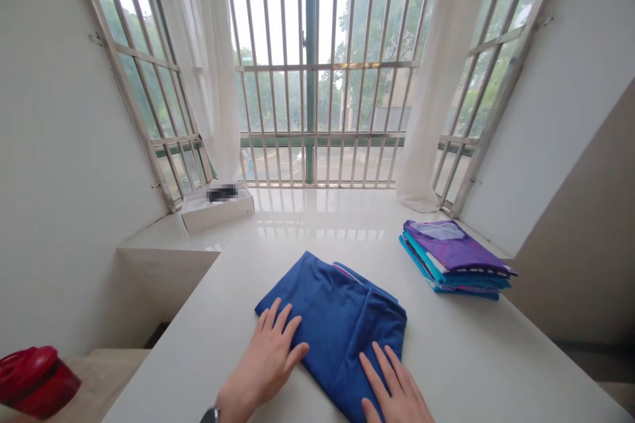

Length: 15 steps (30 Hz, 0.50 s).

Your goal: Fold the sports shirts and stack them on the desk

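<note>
A dark blue garment [330, 317] lies folded into a rough rectangle on the white table, turned at an angle to me. Along its far edge a thin pink and white trim peeks out, and a crease runs down its right half. My left hand [270, 350] rests on the garment's left side, its fingers spread and flat on the cloth. On the near right part lies my right hand [391, 386], also with fingers stretched out; its lower part is cut off by the frame. Neither hand grips the cloth.
A stack of folded clothes [456, 258], purple on top with blue ones below, sits at the table's right. A white box [218, 208] with a blurred dark item stands on the sill at back left. White curtains [431, 79] hang before the barred window. Lower left is a red bag-like object [37, 380].
</note>
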Tool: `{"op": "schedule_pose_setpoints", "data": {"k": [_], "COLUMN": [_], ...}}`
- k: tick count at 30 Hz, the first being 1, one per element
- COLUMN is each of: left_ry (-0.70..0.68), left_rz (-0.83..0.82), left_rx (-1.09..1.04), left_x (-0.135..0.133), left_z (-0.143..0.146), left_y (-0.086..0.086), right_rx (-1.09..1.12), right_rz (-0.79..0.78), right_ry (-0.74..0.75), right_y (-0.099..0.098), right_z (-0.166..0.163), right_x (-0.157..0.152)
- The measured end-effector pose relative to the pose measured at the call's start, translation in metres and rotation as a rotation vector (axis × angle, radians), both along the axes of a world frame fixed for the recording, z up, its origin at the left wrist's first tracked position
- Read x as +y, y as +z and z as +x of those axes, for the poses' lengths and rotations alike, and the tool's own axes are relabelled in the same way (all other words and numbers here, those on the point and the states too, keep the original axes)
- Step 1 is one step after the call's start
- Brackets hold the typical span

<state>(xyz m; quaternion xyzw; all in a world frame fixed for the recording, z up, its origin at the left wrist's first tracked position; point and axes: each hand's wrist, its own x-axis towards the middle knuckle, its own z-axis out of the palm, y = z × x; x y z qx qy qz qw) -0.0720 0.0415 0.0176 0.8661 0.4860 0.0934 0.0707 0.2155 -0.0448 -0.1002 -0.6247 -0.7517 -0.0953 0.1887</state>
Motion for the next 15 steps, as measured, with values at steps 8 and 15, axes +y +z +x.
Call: {"op": "schedule_pose_setpoints", "data": {"k": [8, 15], "left_ry": [0.061, -0.060], "left_rz": [0.095, 0.628], "left_rx": [0.109, -0.070], "left_x": [-0.026, -0.064], "left_z": [-0.012, 0.070], "left_y": [-0.052, -0.117], "right_rx": [0.019, -0.111], "right_rz": [-0.367, -0.451], "right_ry": [-0.039, -0.122], "right_y": [0.091, 0.123], "right_z": [0.033, 0.016], "right_x": [0.048, 0.123]}}
